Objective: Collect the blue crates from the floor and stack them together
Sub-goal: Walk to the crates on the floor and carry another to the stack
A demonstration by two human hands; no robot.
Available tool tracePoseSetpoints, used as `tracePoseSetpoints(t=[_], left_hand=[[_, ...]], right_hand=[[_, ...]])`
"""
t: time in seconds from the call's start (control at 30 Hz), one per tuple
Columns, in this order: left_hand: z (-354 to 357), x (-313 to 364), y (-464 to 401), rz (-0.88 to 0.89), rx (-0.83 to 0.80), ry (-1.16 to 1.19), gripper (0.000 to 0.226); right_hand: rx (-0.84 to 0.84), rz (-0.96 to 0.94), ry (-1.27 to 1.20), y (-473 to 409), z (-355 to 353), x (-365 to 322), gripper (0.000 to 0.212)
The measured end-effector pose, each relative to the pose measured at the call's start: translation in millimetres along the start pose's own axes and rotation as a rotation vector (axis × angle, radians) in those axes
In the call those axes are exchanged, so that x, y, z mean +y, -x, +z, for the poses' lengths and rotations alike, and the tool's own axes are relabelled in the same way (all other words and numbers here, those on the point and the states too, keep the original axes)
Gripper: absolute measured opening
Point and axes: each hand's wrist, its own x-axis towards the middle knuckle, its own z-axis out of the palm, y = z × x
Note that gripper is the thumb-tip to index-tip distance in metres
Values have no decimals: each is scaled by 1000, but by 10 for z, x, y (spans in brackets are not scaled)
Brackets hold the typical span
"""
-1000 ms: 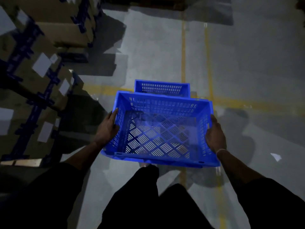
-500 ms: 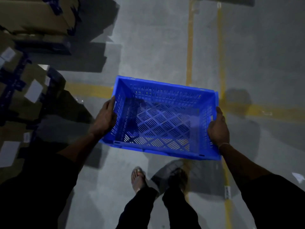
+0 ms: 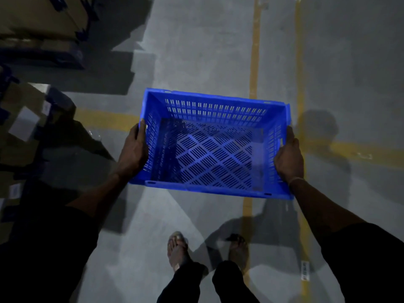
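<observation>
A blue slotted plastic crate (image 3: 214, 110) hangs level in front of me above the grey floor, its open top facing up and nothing inside it. My left hand (image 3: 133, 149) grips its left short wall, thumb over the rim. My right hand (image 3: 289, 157) grips the right short wall the same way. No other blue crate shows in this view.
Stacked cardboard boxes (image 3: 24, 119) with white labels and dark blue strapping line the left side. Yellow floor lines (image 3: 254, 51) run ahead and across under the crate. My two feet (image 3: 178, 250) stand on the concrete below. Open floor stretches ahead and to the right.
A second blue crate seen on the floor beyond the held one a second ago has dropped out of view. The held crate stays in both hands as I walk, and the boxes have slid left.
</observation>
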Motion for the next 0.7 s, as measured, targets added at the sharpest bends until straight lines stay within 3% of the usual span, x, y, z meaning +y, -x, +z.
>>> tracePoseSetpoints(t=[0.1, 0.37, 0.5, 0.63, 0.7], left_hand=[[22, 100, -77, -32, 54, 7, 48], [31, 41, 15, 90, 40, -68, 53], [70, -177, 16, 137, -33, -168, 74], [132, -211, -52, 86, 3, -207, 74], [133, -173, -30, 109, -17, -286, 85]], right_hand=[[3, -10, 22, -103, 37, 0, 78], [-47, -38, -101, 46, 5, 96, 87], [-65, -58, -57, 177, 27, 161, 88], [-59, -20, 38, 90, 52, 140, 91], [-67, -18, 53, 85, 31, 116, 94]])
